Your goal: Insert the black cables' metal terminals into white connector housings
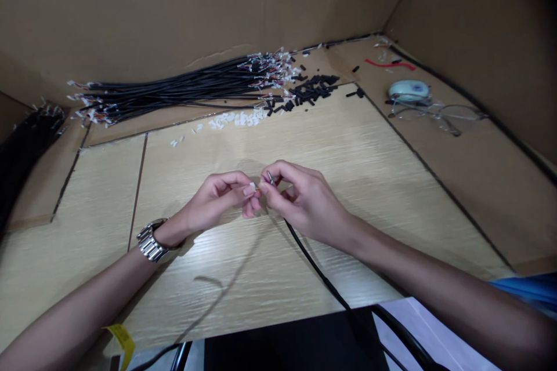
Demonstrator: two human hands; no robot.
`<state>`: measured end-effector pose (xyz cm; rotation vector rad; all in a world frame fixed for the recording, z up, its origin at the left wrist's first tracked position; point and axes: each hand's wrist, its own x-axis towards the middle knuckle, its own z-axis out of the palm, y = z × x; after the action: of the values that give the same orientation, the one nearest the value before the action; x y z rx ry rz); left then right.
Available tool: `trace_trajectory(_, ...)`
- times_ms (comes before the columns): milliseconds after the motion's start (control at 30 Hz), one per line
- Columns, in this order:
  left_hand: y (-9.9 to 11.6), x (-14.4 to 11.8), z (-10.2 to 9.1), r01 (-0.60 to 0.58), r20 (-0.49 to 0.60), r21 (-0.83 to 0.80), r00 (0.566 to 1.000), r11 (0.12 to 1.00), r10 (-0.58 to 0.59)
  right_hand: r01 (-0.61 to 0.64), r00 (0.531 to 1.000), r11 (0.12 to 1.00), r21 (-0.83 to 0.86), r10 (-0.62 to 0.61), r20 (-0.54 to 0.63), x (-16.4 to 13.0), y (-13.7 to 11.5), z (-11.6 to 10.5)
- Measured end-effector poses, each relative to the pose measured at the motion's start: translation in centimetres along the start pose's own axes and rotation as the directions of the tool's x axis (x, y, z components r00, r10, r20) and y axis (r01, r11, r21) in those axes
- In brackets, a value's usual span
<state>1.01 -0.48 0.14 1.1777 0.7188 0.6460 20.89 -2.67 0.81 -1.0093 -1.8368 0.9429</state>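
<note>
Above the middle of the wooden table my two hands meet, fingertips nearly touching. My left hand [221, 197], with a metal watch [152, 242] on its wrist, pinches a tiny white connector [252, 186] between thumb and finger. My right hand [304, 194] is closed on the stripped end of a black cable [308, 258], where thin coloured wires show at the fingertips. From beneath the right hand the cable runs down over the table's front edge. Whether a wire sits inside the connector, I cannot tell.
Along the back lie bundled black cables [183, 84], loose white connectors [243, 117] and short black tubes [313, 90]. At the right are eyeglasses [444, 113], a pale green oval object [409, 90] and a red strip [389, 64]. Cardboard walls [174, 6] enclose the table [195, 301].
</note>
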Motion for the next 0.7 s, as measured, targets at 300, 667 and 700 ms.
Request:
trace_trajectory(300, 0.2, 0.0, 0.3, 0.020, 0.002, -0.018, 1.000, 1.000, -0.020, 0.008, 1.000, 1.000, -0.010, -0.008, 0.005, -0.2, 0.1, 0.1)
trace_trajectory(667, -0.3, 0.0, 0.2, -0.012, -0.002, -0.046, 1.000, 0.999, 0.011, -0.062, 0.997, 0.998, -0.016, 0.063, 0.049, 0.6, -0.3, -0.7)
trace_trajectory(700, -0.3, 0.0, 0.2, -0.012, -0.004, -0.048, 1.000, 0.999, 0.012, -0.059, 0.996, 0.998, -0.017, 0.060, 0.064, 0.7, -0.2, -0.8)
